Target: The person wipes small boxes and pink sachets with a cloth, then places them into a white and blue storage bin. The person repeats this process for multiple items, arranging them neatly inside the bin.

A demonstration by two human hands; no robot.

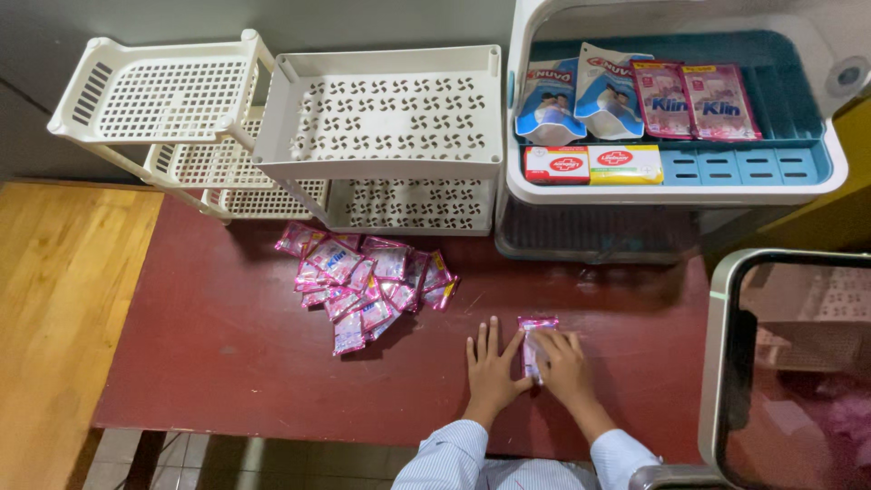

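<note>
Seen from above: a dark red surface (227,363), and everything below placed relative to the heap of pink sachets (367,283) lying on it.

Behind the heap, at the far edge, three racks. Straight behind it, a white perforated rack (390,118). Behind and to the left, a white lattice rack (163,100), standing a little askew. Behind and well to the right, a blue and white shelf unit (817,172), carrying two blue and white pouches (581,95), two pink sachets side by side (694,100), and two flat soap boxes, one red and white (556,165), one yellow (626,164).

In front of the heap and to the right, well apart from it, a single pink sachet (532,349). Long axis pointing away from the body, toward the shelf unit; far end free, near part covered.

Right hand (561,363) lying on the near and right part of this sachet, fingers bent and pressing on it; a real grip or only a press, cannot tell. Left hand (490,363) flat on the surface, open, fingers spread, thumb side just beside the left edge of the sachet, holding nothing.

Of the two hands, the left nearer to the heap, which lies up and to the left of it; the right already on the single sachet.
</note>
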